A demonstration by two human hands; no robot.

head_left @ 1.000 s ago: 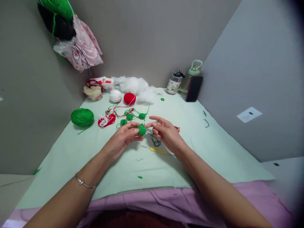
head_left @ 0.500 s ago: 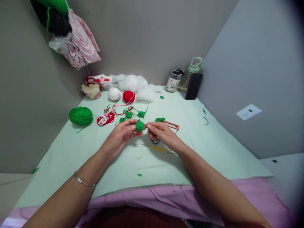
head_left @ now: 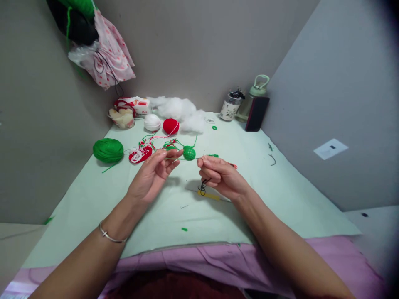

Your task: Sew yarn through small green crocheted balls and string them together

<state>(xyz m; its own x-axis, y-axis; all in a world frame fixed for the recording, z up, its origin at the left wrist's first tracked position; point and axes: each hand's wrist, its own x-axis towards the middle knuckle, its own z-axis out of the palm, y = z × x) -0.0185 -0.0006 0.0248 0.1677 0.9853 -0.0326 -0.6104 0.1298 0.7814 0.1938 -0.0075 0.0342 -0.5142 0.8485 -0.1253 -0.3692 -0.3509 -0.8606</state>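
Note:
A small green crocheted ball (head_left: 189, 153) is between my hands, above the table. My left hand (head_left: 152, 174) has its fingers apart, with one fingertip close to the ball; whether it touches I cannot tell. A green yarn tail stretches from the ball toward the left fingers. My right hand (head_left: 220, 174) is closed in a pinch just right of the ball. A thin dark line, needle or taut thread, joins the pinch to the ball. Loops of black thread (head_left: 202, 189) dangle below the right fingers, over a yellow-handled crochet hook (head_left: 208, 195) on the table.
Left lies a green yarn ball (head_left: 108, 150), beside tangled red and white yarn (head_left: 141, 154). White (head_left: 152, 123) and red (head_left: 171, 126) balls sit before fluffy stuffing (head_left: 179, 110). A pen cup (head_left: 230, 109), bottle (head_left: 245, 109) and phone (head_left: 257, 114) stand back right.
The left fingers have opened off the green ball, and that hand has drawn back left. The ball sits slightly higher and farther right. The right hand keeps its pinch, shifted a little right.

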